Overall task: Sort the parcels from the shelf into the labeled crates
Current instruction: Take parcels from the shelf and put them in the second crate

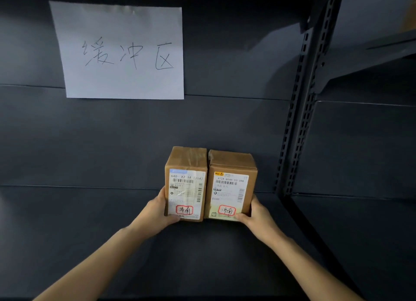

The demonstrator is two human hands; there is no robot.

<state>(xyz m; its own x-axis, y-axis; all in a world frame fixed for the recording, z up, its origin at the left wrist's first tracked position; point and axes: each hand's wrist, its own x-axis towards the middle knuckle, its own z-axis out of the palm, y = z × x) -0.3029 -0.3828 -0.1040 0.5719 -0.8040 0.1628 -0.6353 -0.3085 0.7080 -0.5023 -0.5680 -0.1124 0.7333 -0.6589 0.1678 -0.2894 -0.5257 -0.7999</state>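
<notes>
Left hand (157, 212) and right hand (255, 216) grip two touching brown cardboard parcels (186, 183) on the dark metal shelf (90, 222), below the handwritten white paper sign (121, 50).

Left hand (157, 212), right hand (256, 217), gripping touching parcels (185, 183), perhaps on shelf (90, 222)

**Both hands forward, gripping from the outer sides**

Arms bare, entering from the lower corners and converging. Left forearm (94, 262) and right forearm (310, 262) are nearly straight. Left hand (157, 212) grips the outer side of the left parcel (185, 188), thumb on its lower front edge, fingers hidden behind. Right hand (255, 216) holds the right parcel (230, 185) likewise, thumb across the lower front corner.
</notes>
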